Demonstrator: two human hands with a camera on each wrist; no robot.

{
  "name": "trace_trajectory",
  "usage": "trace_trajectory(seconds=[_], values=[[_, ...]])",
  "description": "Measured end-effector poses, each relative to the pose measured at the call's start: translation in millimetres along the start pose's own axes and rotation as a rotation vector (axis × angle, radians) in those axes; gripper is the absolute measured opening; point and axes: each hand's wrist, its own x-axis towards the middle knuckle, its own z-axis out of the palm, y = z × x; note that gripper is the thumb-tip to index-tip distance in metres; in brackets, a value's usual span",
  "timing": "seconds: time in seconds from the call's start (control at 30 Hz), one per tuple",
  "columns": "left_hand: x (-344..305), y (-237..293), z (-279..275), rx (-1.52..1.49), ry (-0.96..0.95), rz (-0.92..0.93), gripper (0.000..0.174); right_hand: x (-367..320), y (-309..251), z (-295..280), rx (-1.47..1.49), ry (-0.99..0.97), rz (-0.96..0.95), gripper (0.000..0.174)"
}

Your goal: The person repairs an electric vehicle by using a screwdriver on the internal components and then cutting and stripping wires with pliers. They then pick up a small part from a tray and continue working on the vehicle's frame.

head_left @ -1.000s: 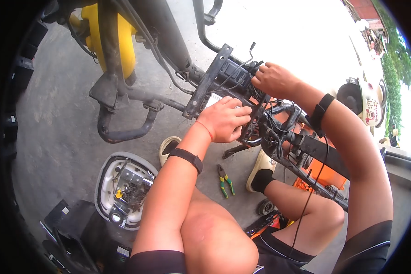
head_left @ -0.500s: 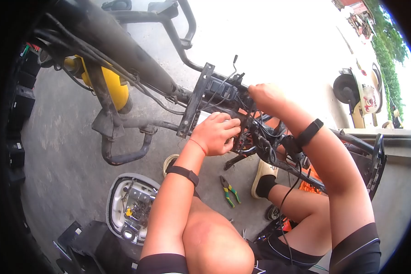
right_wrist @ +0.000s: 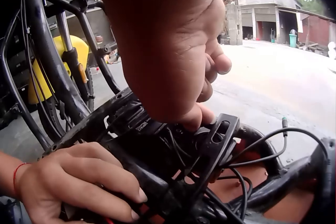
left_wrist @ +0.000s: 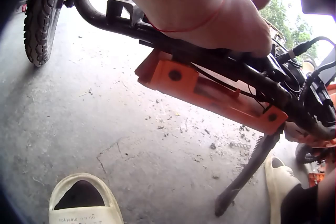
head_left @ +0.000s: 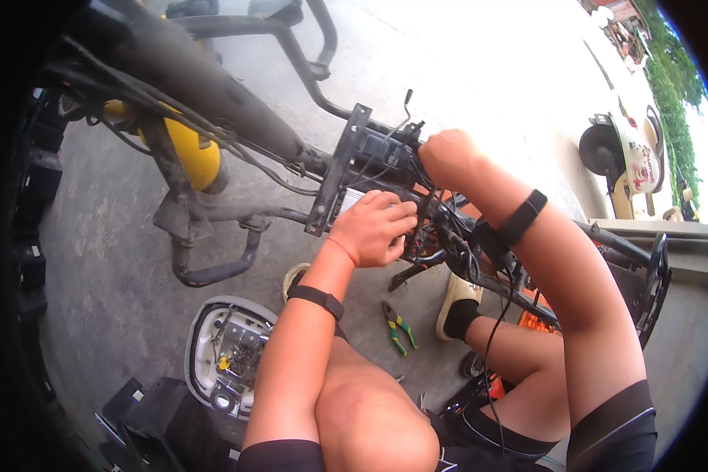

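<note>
A bare scooter frame (head_left: 244,118) runs across the head view. My left hand (head_left: 376,226) rests on it, fingers loosely bent, partly over a silver metal box (head_left: 352,198); in the right wrist view this hand (right_wrist: 86,182) lies along a black tube. My right hand (head_left: 452,160) is at the far end of a black box (head_left: 379,148) set in the frame, among thin black cables. Seen from the right wrist, the right hand (right_wrist: 173,61) has curled fingers, with a fingertip close by a slotted black bracket (right_wrist: 220,134); I cannot tell what it holds.
Green-and-yellow pliers (head_left: 400,326) lie on the concrete floor. Left of my knee sits a pale tray-like shell (head_left: 200,346) with small metal parts. Black boxes (head_left: 145,417) stand at lower left. A kickstand (left_wrist: 247,176) reaches down under an orange panel (left_wrist: 220,100). Another scooter (head_left: 625,157) stands at right.
The head view has shifted, so the frame and both hands appear lower and further left. My right hand has turned at the wrist beside the black box; the left hand stays on the frame.
</note>
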Motion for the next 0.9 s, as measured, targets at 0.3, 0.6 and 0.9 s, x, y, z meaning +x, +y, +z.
trace_trajectory(seconds=[0.3, 0.6, 0.9], values=[[1.8, -0.9, 1.1, 0.017, 0.005, 0.003, 0.03, 4.1, 12.6, -4.7, 0.074, -0.08, 0.035, 0.014], [2.3, 0.0, -0.8, -0.014, 0.003, -0.01, 0.031, 6.5, -1.3, 2.3, 0.084, -0.032, -0.002, 0.015], [-9.3, -6.9, 11.3, -0.015, 0.08, 0.04, 0.024, -8.0, -21.0, 40.6, 0.032, 0.302, 0.09, 0.032]])
